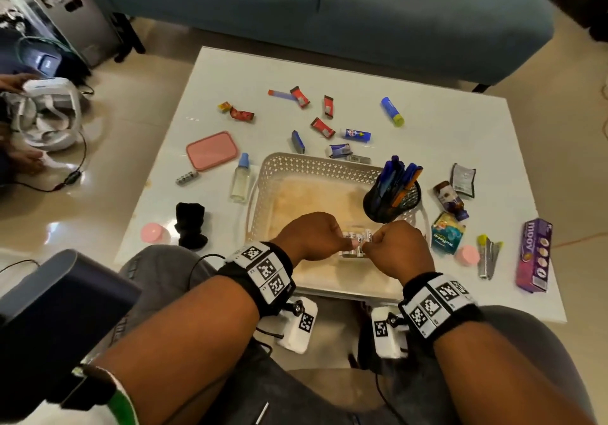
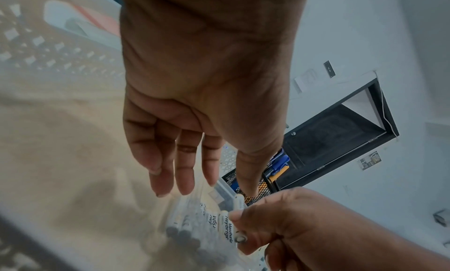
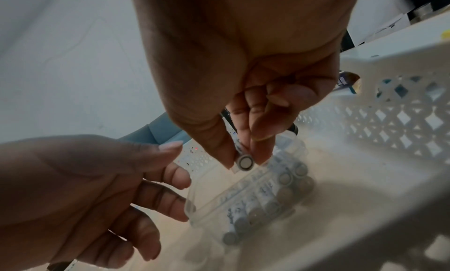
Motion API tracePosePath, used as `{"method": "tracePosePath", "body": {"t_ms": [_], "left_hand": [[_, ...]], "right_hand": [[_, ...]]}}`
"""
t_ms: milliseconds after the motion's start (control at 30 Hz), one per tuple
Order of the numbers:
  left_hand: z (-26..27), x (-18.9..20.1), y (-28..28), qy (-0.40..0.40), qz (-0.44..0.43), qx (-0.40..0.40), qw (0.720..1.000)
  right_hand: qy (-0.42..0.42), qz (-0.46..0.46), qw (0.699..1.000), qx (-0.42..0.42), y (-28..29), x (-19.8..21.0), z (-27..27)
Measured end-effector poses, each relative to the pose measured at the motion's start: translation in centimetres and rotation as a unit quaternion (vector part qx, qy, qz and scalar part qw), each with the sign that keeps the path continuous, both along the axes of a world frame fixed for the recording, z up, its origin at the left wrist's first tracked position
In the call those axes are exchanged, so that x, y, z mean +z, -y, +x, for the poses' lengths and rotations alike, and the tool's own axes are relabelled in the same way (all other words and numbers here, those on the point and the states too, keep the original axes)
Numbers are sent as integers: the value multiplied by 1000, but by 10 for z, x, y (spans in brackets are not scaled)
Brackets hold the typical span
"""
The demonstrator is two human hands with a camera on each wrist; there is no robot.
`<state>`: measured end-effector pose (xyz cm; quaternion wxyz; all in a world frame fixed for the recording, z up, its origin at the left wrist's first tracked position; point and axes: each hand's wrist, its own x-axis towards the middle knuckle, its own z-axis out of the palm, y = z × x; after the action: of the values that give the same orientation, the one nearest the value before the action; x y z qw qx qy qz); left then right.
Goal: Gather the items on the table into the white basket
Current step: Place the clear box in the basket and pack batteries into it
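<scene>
The white basket (image 1: 316, 161) stands in the middle of the white table (image 1: 460, 128). My two hands meet low over its near part. A clear case of white batteries (image 1: 357, 243) lies there on the basket floor. My right hand (image 1: 394, 247) pinches one white battery (image 3: 245, 162) between thumb and fingertips, just above the case (image 3: 255, 198). My left hand (image 1: 312, 235) holds the case's side with its fingertips, thumb reaching over the top (image 2: 250, 190). A black mesh holder of blue pens (image 1: 391, 197) stands in the basket's right far corner.
Loose on the table are a pink lid (image 1: 210, 150), a baby bottle (image 1: 240, 178), red wrappers (image 1: 322, 127), a blue glue stick (image 1: 392, 111), a purple box (image 1: 533, 253), pouches (image 1: 447, 234) and a black sock (image 1: 190, 225). A teal sofa (image 1: 329, 13) lies beyond.
</scene>
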<state>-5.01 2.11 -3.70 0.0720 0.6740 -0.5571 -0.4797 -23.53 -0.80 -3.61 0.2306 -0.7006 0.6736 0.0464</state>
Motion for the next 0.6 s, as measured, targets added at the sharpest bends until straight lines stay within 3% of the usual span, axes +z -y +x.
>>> {"method": "tracePosePath", "body": {"t_ms": [167, 600], "left_hand": [[0, -5, 2, -10, 6, -4, 1000], [1, -10, 3, -9, 8, 0, 1000]], "right_hand": [[-24, 22, 999, 14, 9, -16, 1], [-82, -29, 996, 21, 8, -25, 3]]}}
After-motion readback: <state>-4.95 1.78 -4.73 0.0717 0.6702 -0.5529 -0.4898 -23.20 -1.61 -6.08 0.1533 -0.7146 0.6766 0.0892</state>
